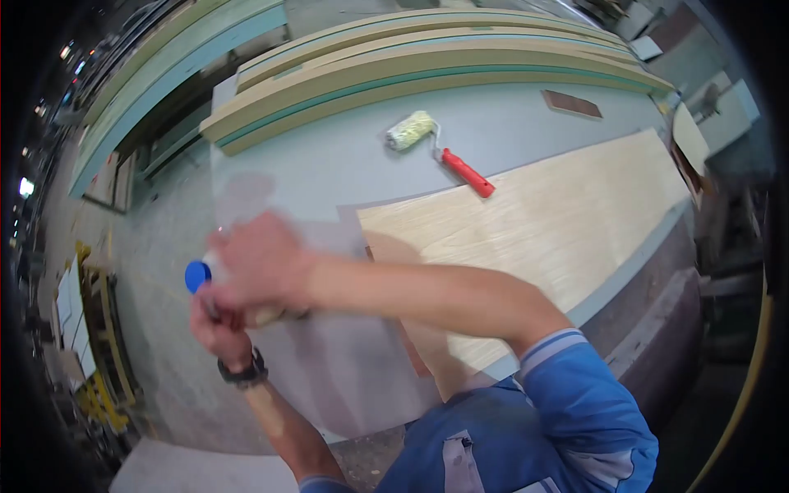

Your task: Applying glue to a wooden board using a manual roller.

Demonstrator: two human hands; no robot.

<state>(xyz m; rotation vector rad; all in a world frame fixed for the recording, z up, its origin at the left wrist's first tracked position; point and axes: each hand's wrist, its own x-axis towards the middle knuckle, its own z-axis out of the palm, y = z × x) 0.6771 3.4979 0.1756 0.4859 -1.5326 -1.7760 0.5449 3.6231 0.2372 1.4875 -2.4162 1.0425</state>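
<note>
At the table's left edge, my two hands are close together and smeared by motion. My right hand (261,256) reaches across from the right, its fingers curled round a pale container whose round blue cap (197,276) points left. Most of the container is hidden behind the hand. Just below it, my left hand (219,329) has its fingers bent close together, and a small dark thing shows at them. I cannot make out what that is. A dark watch (243,370) is on my left wrist.
A thin pale wood sheet (534,230) lies on the grey tabletop (288,185). A paint roller (411,130) with a red handle rests beyond, its handle end over the sheet. Long layered beams (444,70) line the far side, near a small brown strip (572,104).
</note>
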